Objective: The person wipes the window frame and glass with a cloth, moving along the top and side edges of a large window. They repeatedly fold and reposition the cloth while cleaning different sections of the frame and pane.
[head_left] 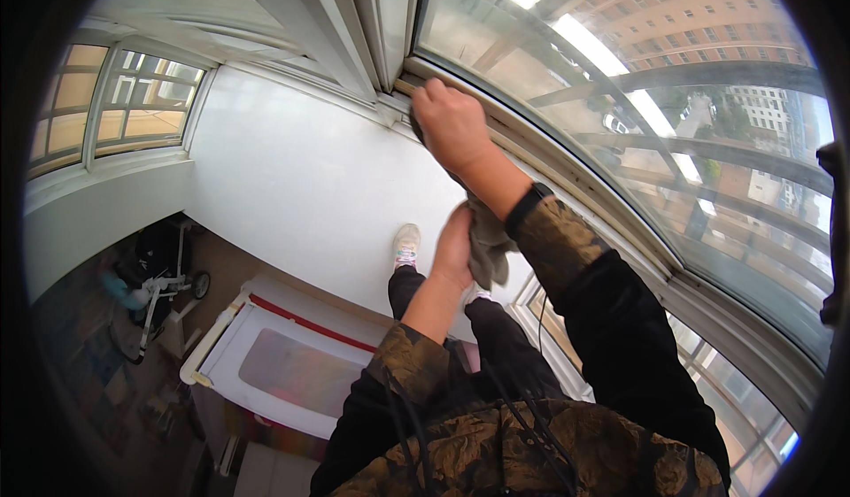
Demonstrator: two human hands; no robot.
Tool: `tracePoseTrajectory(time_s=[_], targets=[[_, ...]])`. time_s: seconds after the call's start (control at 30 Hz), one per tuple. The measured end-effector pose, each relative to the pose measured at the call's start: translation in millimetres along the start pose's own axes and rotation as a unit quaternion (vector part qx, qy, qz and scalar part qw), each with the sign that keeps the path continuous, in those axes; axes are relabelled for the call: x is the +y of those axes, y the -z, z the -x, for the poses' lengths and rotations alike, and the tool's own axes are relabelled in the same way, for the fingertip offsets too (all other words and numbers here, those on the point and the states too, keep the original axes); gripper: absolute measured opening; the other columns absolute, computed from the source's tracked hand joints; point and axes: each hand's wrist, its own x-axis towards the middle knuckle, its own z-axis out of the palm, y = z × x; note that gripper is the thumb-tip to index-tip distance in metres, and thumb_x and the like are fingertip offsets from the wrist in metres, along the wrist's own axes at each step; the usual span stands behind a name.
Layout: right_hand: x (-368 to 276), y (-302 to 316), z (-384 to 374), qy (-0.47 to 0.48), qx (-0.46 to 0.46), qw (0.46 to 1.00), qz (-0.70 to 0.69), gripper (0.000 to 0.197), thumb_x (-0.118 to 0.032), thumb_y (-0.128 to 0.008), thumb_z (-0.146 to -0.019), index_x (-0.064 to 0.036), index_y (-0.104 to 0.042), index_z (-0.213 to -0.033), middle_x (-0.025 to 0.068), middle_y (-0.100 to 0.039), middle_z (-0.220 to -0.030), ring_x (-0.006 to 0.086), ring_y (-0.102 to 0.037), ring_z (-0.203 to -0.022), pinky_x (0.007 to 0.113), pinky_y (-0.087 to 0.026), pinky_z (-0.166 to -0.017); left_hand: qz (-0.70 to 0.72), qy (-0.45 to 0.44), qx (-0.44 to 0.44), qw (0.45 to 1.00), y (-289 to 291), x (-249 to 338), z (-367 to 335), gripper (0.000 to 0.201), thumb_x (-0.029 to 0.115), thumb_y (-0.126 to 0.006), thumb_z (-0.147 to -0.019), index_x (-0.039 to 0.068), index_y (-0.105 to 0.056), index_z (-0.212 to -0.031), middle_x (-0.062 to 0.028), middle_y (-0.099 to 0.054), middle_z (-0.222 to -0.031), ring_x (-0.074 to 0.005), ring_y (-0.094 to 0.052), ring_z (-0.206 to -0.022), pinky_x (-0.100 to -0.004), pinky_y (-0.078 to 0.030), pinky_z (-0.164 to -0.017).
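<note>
My right hand [450, 123] is closed like a fist at the lower corner of the window frame [522, 138], pressing a grey-brown cloth [490, 247] against the frame's channel. From under that hand the cloth runs down toward me, and its loose end hangs beside my left hand [455, 242]. The left fingers are curled round the cloth's edge, partly hidden behind it. A black band [529, 209] circles my right wrist. Beyond the frame, the glass pane [611, 81] shows a street and buildings far below.
I stand on a wide white ledge [301, 169]; one pale shoe [406, 245] shows clearly. Below its edge is a white, red-trimmed folding cot [297, 369] and a wheeled frame [164, 289] on the floor. A smaller window [146, 99] is at the left. Metal bars [708, 147] cross outside the glass.
</note>
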Motion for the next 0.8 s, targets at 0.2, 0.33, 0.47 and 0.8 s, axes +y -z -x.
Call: tracePoseTrajectory(time_s=[0.2,0.33,0.47,0.8], targets=[[-8.8,-11.1,-19.2,-0.017,0.012,0.999,-0.03,0.003,-0.01,-0.064,-0.083,-0.0095,-0.064,-0.085,0.0083,-0.063,-0.087,0.0288,-0.069,-0.077,0.04,-0.057,-0.064,-0.096,-0.072,-0.006,0.993,11.8,58.5,-14.7,0.04,0.031,-0.039,-0.112,0.004,-0.059,-0.133,-0.0138,-0.07,-0.128,-0.0264,-0.071,-0.113,-0.0413,-0.058,-0.099],[3.3,18.7,14.6,-0.06,-0.005,0.998,0.007,0.003,-0.011,-0.064,-0.082,-0.0112,-0.062,-0.084,0.0069,-0.06,-0.084,0.0272,-0.068,-0.075,0.04,-0.055,-0.061,-0.054,-0.035,-0.03,0.997,3.1,24.9,-2.4,0.034,0.02,-0.043,-0.108,0.001,-0.054,-0.134,-0.0141,-0.068,-0.122,-0.0256,-0.071,-0.107,-0.0404,-0.06,-0.093],[-5.4,8.4,5.7,-0.041,0.04,0.998,-0.003,0.004,-0.01,-0.064,-0.082,-0.0115,-0.062,-0.083,0.006,-0.057,-0.082,0.0266,-0.066,-0.072,0.039,-0.053,-0.06,-0.043,0.021,0.046,0.998,2.1,1.2,18.1,0.04,0.028,-0.041,-0.11,0.003,-0.056,-0.138,-0.0116,-0.069,-0.126,-0.0255,-0.068,-0.116,-0.0404,-0.054,-0.103],[-18.9,-15.9,-26.1,-0.042,0.068,0.996,-0.036,0.003,-0.012,-0.066,-0.08,-0.0108,-0.063,-0.08,0.0076,-0.062,-0.085,0.0279,-0.068,-0.076,0.041,-0.055,-0.062,-0.085,-0.09,0.026,0.992,31.3,55.0,8.0,0.041,0.029,-0.036,-0.112,0.003,-0.058,-0.135,-0.0133,-0.069,-0.129,-0.0265,-0.068,-0.117,-0.0416,-0.055,-0.103]])
